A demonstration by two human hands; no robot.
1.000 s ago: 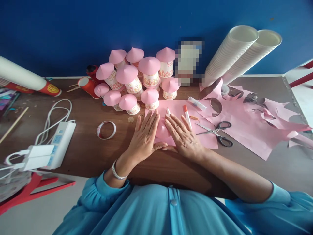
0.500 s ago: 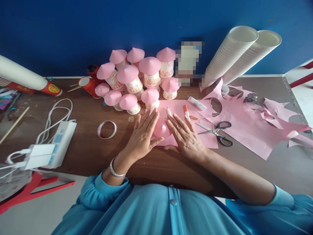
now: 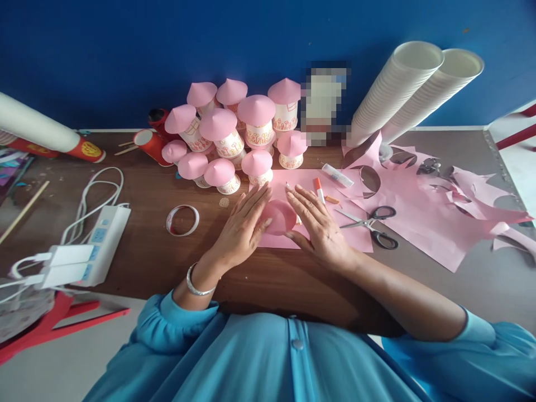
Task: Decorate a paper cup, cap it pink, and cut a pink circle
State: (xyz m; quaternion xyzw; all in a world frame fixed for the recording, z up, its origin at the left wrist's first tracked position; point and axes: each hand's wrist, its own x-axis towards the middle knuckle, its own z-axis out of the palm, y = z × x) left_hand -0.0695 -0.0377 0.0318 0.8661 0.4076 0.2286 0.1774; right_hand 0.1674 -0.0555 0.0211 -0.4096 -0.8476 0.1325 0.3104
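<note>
Slantwise, left hand and right hand flank the round pink paper.

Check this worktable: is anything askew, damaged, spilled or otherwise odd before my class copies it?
Two things: the scissors lie with blades apart, tips pointing toward the right hand, and the cut-up pink paper on the right has ragged edges and a round hole, probably just offcuts. Nothing looks spilled.

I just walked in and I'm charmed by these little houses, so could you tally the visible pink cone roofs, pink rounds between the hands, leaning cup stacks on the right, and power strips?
Pink cone roofs: 11
Pink round between left hand and right hand: 1
Leaning cup stacks: 2
Power strip: 1
Total: 15
</note>
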